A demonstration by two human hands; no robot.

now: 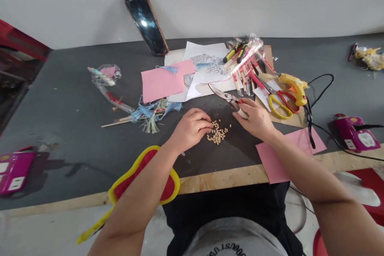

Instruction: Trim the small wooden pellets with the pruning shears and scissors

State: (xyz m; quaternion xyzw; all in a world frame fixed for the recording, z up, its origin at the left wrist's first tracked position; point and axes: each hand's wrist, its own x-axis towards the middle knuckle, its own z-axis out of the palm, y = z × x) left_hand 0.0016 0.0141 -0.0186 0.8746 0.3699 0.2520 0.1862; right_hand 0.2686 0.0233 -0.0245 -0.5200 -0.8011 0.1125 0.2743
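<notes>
**Shears in the right, fingertips at the beads: all the action at centre worktop**

And here we are at the middle of the worktop, close to the front edge, where a small heap of pale beads [217, 133] sits on the dark surface. The left hand [190, 130] is right beside it, its grip pinched down, though the fingers hide whether a bead is caught. The right hand [255, 120] has a firm, clenched grip on the handles of the metal shears [225, 97], blades pointing toward the far edge. Those beads look light and hard, the sort to roll and scatter at a nudge, so fingertips are the way to take them, one or two at a time. The shears should feel stiff and weighty by comparison, safest held by the handles, well away from the blades. Around them, a pink paper sheet [160, 82] overlaps a printed line drawing [207, 68], blue tassels [150, 118] lie to the left, and yellow-handled scissors [279, 106] rest by a yellow glue gun [295, 86] toward the right
</notes>
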